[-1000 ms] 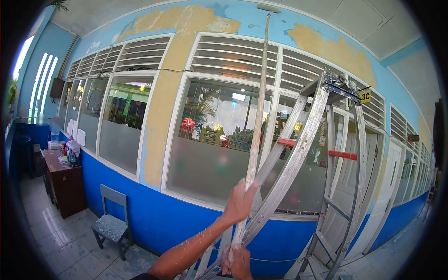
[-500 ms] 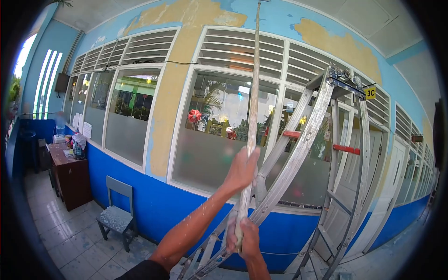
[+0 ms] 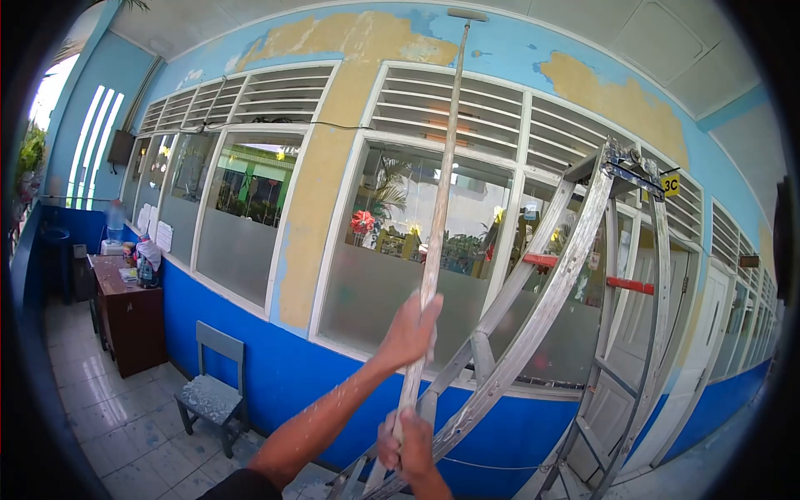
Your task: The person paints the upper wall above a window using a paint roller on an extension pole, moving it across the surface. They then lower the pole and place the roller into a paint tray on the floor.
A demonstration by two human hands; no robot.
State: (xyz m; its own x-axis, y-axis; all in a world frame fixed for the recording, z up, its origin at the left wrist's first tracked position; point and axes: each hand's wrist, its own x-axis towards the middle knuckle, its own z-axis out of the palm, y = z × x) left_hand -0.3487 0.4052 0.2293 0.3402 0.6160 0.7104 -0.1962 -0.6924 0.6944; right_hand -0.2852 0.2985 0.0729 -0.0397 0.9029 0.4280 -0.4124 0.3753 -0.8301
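A long, whitish wooden pole (image 3: 447, 171) slants up in front of the window, with a wide, narrow crosswise head (image 3: 468, 14) at its top. That head overlaps the blue wall just under the ceiling. My left hand (image 3: 412, 327) is wrapped round the pole at its lower middle. Below it, my right hand (image 3: 407, 442) grips the pole close to its bottom end. Pale flecks dot my left forearm. The upper wall (image 3: 350, 50) shows peeling light-blue paint and bare tan patches.
An aluminium stepladder (image 3: 567, 275) stands close to the right of my hands. A grey chair (image 3: 213, 387) covered in flakes is on the tiled floor at left, with a brown desk (image 3: 133, 333) behind it. Louvres (image 3: 492, 104) and glass windows line the wall.
Both hands have moved left and slightly down with the pole's lower part. The pole's head, at the top edge before, now shows fully as the view has tilted up.
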